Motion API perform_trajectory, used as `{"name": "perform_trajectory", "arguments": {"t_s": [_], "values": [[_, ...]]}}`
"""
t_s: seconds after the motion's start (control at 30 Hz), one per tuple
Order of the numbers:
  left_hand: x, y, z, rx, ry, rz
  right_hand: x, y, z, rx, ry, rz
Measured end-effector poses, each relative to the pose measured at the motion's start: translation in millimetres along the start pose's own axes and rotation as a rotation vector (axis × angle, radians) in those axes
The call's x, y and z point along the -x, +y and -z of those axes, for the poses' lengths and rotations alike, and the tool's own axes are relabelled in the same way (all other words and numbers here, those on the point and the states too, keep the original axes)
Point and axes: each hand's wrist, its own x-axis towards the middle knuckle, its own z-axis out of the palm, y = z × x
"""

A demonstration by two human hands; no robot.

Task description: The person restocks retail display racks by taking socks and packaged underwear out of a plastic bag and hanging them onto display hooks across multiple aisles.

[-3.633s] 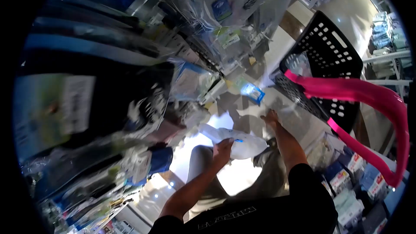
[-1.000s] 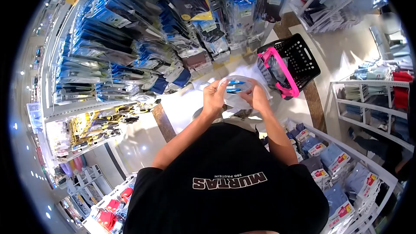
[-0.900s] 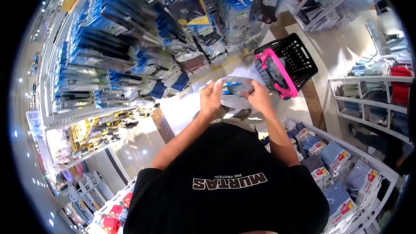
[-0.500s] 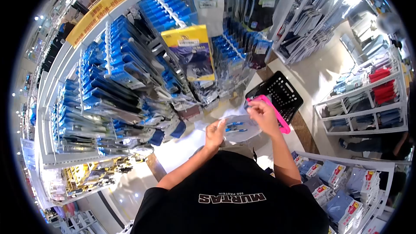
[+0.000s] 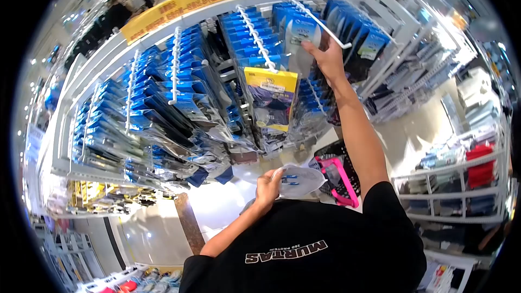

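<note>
My left hand (image 5: 267, 189) is closed on the edge of a translucent white plastic bag (image 5: 305, 182), held low in front of my body; small blue marks show on the bag. My right hand (image 5: 329, 61) is raised to the rack, thumb and fingers apart, beside a blue-topped clear package (image 5: 303, 31) hanging on a white hook (image 5: 317, 19). Whether the fingertips touch the package is hard to tell. Left of it and lower, a yellow and purple package (image 5: 269, 99) hangs at the front of another hook.
Many blue-topped packages (image 5: 154, 78) hang on hooks across the rack, below a yellow sign (image 5: 176, 8). A black basket with a pink handle (image 5: 343, 182) stands on the floor beyond the bag. White shelves with folded goods (image 5: 453, 194) are at the right.
My right hand has left the area near the bag and reached up to the hanging packages. My left hand still holds the bag. The view has tilted up toward the rack.
</note>
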Motion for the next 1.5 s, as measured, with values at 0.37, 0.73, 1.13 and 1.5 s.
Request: {"name": "perform_trajectory", "arguments": {"t_s": [0.37, 0.73, 1.13, 1.5], "values": [[26, -17, -30, 0.194, 0.275, -0.021, -25, 11, -13, -0.246, -0.194, -0.156], [28, -39, -54, 0.280, 0.371, -0.030, -32, 27, -5, 0.007, -0.024, 0.061], [24, -54, -65, 0.244, 0.405, -0.112, -33, 20, -8, -0.259, -0.220, -0.147], [27, -52, -68, 0.276, 0.404, -0.085, -36, 20, -2, -0.312, -0.332, -0.221]]}}
